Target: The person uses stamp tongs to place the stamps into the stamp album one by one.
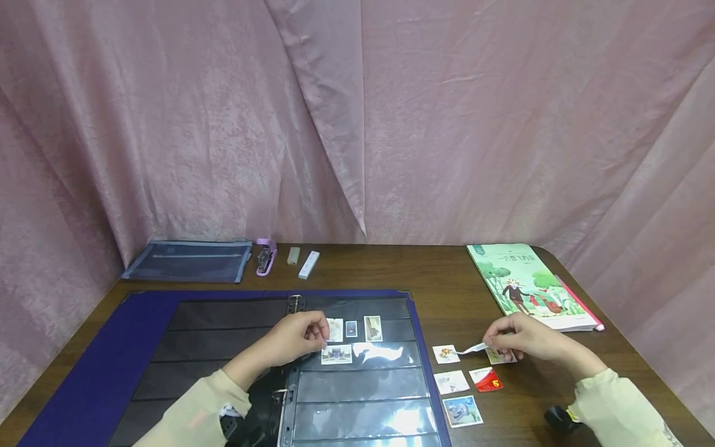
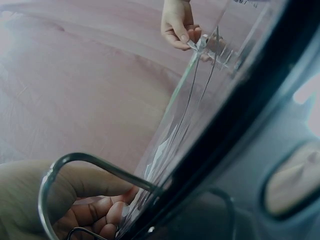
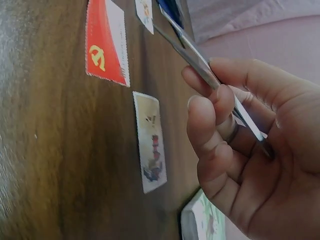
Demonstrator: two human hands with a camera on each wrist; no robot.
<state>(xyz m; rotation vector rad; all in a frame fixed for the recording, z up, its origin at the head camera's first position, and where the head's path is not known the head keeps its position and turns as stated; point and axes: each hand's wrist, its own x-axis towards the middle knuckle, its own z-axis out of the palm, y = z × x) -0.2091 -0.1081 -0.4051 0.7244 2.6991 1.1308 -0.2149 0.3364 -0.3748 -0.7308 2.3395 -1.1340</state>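
Beyond the album, blue pouch and purple stapler

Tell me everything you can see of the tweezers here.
The tweezers are slim, shiny and silvery, apparently metal, with two narrow arms tapering to points; in the right wrist view the tips stand apart. The right grip pinches them, their rear end by the palm. They slant above the table, right of the album in the head view, tips pointing at a small white-edged stamp; whether they touch it is unclear.
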